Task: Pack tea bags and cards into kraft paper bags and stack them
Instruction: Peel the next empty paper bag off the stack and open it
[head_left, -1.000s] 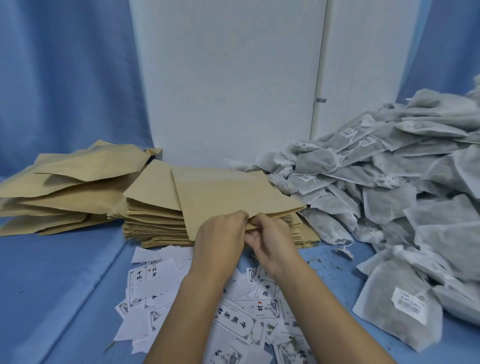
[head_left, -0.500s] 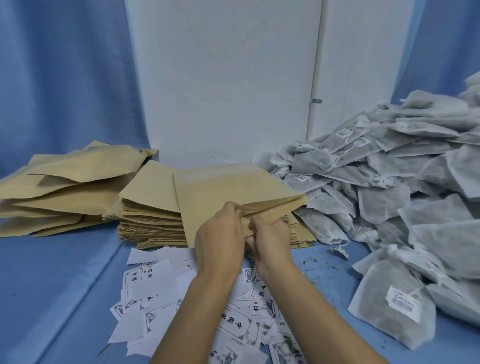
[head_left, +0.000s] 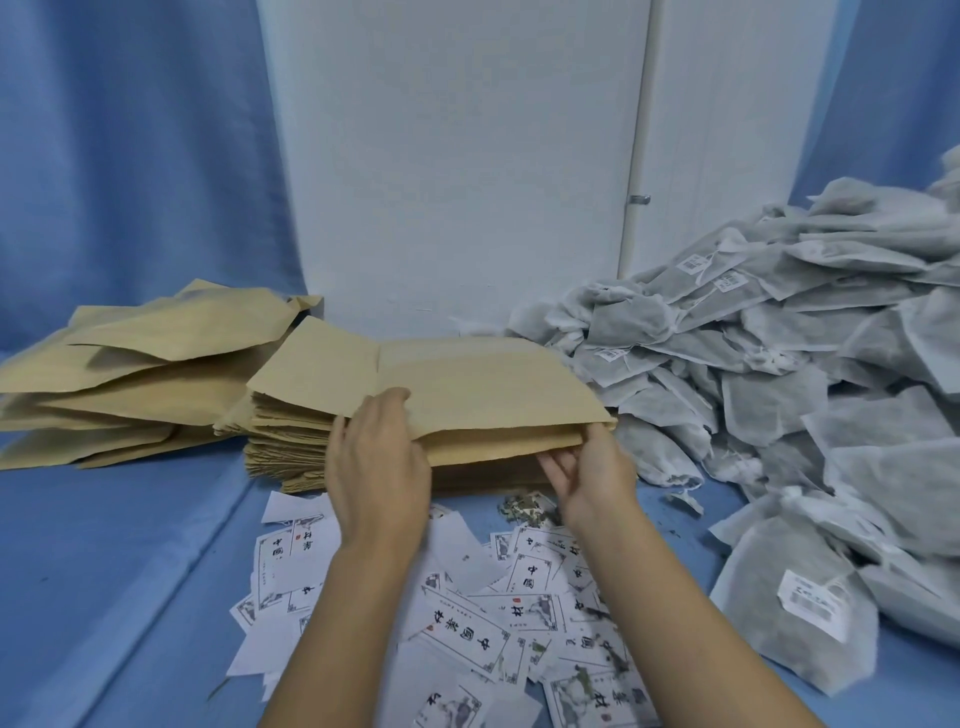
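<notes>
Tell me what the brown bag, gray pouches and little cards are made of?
The brown bag looks like matte kraft paper: dull tan, creased flat. The gray pouches seem thin non-woven fabric, fuzzy, contents showing through. The cards look like smooth white printed paper.

The left hand and right hand hold a kraft bag open.

Soft, cool light is spreading evenly, perhaps from overhead, casting only faint shadows beneath the kraft bag stack. Wide-angle distortion is bending the edges, and the tea bags at far right are looking slightly blurred.
</notes>
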